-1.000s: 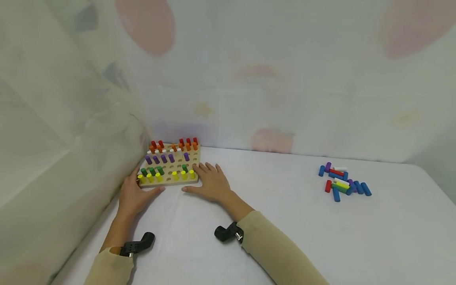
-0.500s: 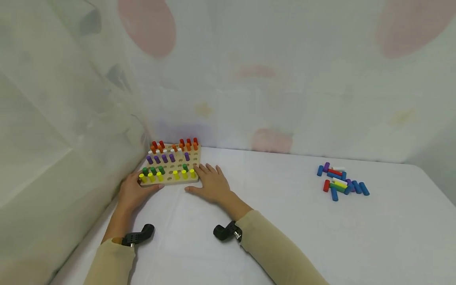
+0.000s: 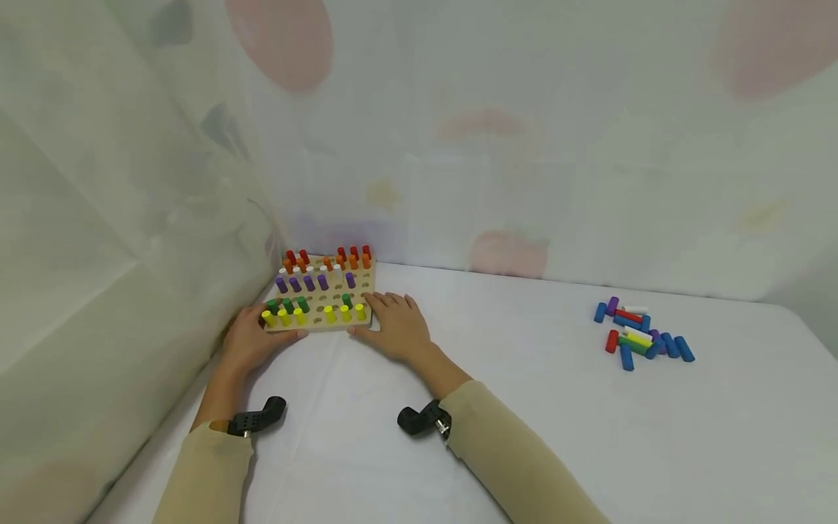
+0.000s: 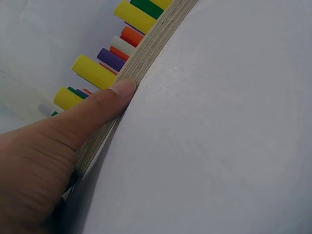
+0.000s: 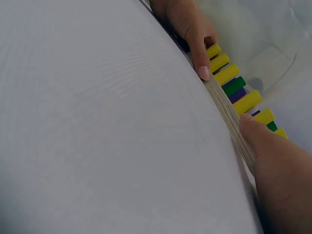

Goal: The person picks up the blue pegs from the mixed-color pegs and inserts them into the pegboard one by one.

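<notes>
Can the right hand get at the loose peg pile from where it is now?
Probably yes. The right hand rests at the pegboard edge; the loose pegs lie far to its right on the table, with bare surface between and nothing blocking. It would have to let go first.

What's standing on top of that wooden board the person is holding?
Coloured pegs stand in the wooden board: yellow pegs along the near edge, then green, purple, white, orange and red behind. Several holes are bare. The left hand and right hand cover its near corners.
</notes>
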